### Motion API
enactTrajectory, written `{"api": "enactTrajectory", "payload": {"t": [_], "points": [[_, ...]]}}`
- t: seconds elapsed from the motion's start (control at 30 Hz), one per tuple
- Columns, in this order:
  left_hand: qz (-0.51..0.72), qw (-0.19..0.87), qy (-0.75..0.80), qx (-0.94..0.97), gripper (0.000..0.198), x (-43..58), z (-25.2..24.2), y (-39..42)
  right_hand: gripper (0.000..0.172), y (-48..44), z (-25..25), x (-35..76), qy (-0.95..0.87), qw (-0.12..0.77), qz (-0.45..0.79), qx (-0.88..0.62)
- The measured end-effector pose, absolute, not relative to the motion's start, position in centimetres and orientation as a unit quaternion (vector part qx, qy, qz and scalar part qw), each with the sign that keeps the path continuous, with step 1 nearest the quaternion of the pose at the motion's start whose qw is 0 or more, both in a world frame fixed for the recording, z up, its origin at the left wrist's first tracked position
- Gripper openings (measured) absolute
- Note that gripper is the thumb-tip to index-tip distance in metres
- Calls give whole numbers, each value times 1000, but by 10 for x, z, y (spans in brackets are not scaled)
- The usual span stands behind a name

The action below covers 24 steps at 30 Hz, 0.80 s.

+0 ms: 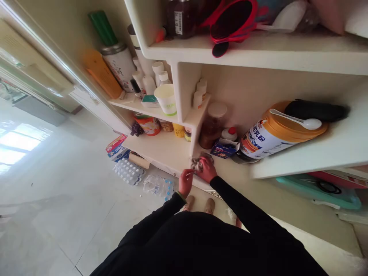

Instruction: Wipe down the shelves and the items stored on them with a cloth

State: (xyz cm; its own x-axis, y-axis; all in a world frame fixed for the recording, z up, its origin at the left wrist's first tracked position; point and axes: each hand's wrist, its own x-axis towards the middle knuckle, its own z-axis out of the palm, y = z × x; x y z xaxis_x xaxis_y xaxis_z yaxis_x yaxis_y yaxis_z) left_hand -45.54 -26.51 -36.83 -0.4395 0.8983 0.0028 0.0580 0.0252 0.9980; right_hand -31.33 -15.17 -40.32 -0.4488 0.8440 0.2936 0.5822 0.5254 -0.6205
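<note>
My right hand is closed around a small grey-brown looped bundle at the front edge of the lower shelf. Whether the bundle is cord or cloth is too blurred to tell. Just left of it, my left hand is closed in a pinch, with what looks like a thin pale strand at its fingertips. Right behind my right hand stands a dark blue box with its top up. A brown jar with a pale lid and a white bottle with a red cap are beside that box.
A large orange-lidded milk powder tub with a white spoon leans at right. A paper cup and several bottles fill the left shelf. Red sunglasses overhang the upper shelf. Packs of water bottles lie on the floor.
</note>
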Motion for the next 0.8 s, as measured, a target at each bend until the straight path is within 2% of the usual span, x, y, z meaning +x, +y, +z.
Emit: {"api": "enactTrajectory", "payload": {"t": [0.17,0.33,0.47,0.53,0.8], "points": [[585,335,640,369,19,-483,-360,-278,46,-113,-400,-354,-831,274,257,-411],[579,338,639,377,20,-491,-357,-282,43,-160,-401,-341,-854,264,295,-338],[548,387,611,421,23,-480,-358,-267,61,-208,-405,-316,-847,284,307,-328],[522,419,592,450,26,-471,-358,-257,64,-225,-405,-294,-829,305,309,-353],[393,524,503,564,26,-412,-353,-231,39,-311,-384,-174,-601,452,315,-580]]}}
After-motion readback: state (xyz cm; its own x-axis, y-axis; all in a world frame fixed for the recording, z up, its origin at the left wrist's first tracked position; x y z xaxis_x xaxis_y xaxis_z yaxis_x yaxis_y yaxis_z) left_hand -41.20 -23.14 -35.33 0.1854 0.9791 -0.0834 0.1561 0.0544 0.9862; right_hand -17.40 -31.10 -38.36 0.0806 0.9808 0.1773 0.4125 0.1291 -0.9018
